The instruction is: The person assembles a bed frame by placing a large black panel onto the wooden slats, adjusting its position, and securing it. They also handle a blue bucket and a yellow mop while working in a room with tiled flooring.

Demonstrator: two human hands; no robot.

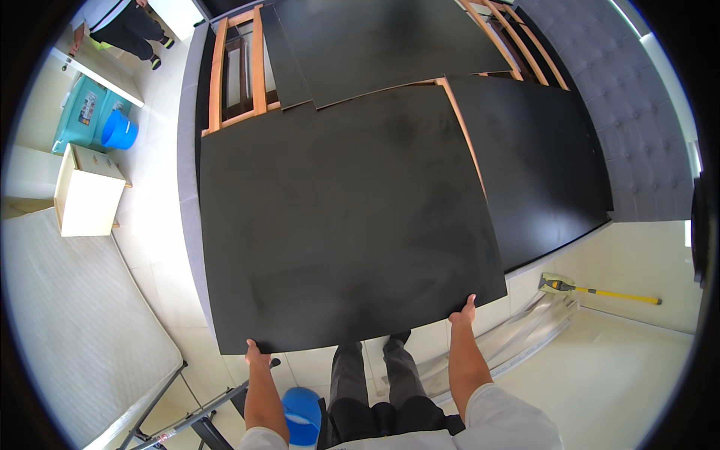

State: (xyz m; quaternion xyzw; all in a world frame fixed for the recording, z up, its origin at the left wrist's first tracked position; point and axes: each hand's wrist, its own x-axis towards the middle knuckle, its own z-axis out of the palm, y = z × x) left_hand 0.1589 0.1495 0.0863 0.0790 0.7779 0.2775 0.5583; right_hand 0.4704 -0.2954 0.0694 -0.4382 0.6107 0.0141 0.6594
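A large flat black board (345, 217) spreads out in front of me, over the wooden slats of a grey upholstered bed frame (189, 150). My left hand (257, 352) grips its near edge close to the left corner, thumb on top and fingers hidden underneath. Near the right corner, my right hand (463, 311) holds the same edge in the same way. Beyond it, another black board (397, 45) lies across the slats (259, 60). To the right, a further black panel (532, 157) lies beside the tufted grey headboard (637, 112).
A mattress (82, 315) and a small white cabinet (90, 195) stand at left. Behind are a blue bucket (120, 130) and teal bins (79, 112). Another person (131, 30) stands far left. A blue bucket (301, 412) sits by my legs; a yellow-handled mop (600, 291) lies right.
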